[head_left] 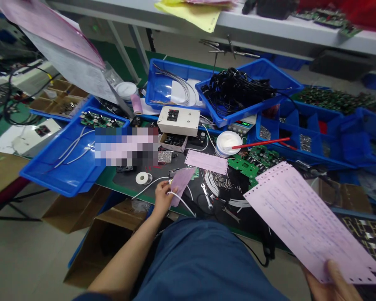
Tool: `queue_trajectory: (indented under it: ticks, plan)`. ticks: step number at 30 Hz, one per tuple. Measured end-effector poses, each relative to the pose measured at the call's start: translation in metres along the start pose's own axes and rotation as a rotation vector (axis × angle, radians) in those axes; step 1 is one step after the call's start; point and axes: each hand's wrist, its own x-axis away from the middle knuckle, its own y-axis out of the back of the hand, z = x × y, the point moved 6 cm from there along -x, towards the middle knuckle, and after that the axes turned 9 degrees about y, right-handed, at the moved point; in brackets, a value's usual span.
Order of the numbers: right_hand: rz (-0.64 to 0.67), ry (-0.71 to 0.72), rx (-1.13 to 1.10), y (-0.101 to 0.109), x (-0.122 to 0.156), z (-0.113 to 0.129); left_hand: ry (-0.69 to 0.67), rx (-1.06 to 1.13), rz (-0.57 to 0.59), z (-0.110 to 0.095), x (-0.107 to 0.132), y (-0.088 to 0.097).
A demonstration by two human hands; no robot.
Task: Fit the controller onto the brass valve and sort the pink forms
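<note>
My left hand (163,195) is closed at the edge of a small pink paper slip (182,184), above the front of the dark work mat. A white cable (183,202) runs out by its fingers; whether they also grip it I cannot tell. At the lower right, my right hand (334,281) pinches several pink sheets (303,217) with handwriting and punched edges, thumb on top. Another pink slip (207,161) lies flat on the mat beyond my left hand. Near it are a wrench (206,196) and a coil of white cable (211,186).
A white tub (228,143) with a red-handled tool stands behind green circuit boards (244,167). Blue trays (72,167) flank the mat, one with black cables (235,90). A solder spool (142,178) sits left. Cardboard boxes (103,246) are below; a shelf (269,31) overhangs the back.
</note>
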Motion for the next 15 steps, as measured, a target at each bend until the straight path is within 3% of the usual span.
queue_trajectory:
  ticks: [6, 10, 15]
  plan:
    - [0.079, -0.147, -0.201, -0.035, 0.004, -0.032, 0.043, -0.065, -0.136, -0.017, -0.005, -0.026]
    - [0.078, -0.172, -0.227, -0.038, 0.005, -0.045, 0.099, -0.086, -0.178, -0.020, -0.001, -0.031]
    - [0.066, -0.190, -0.263, -0.036, 0.005, -0.053, 0.243, -0.059, -0.220, -0.008, -0.009, -0.029]
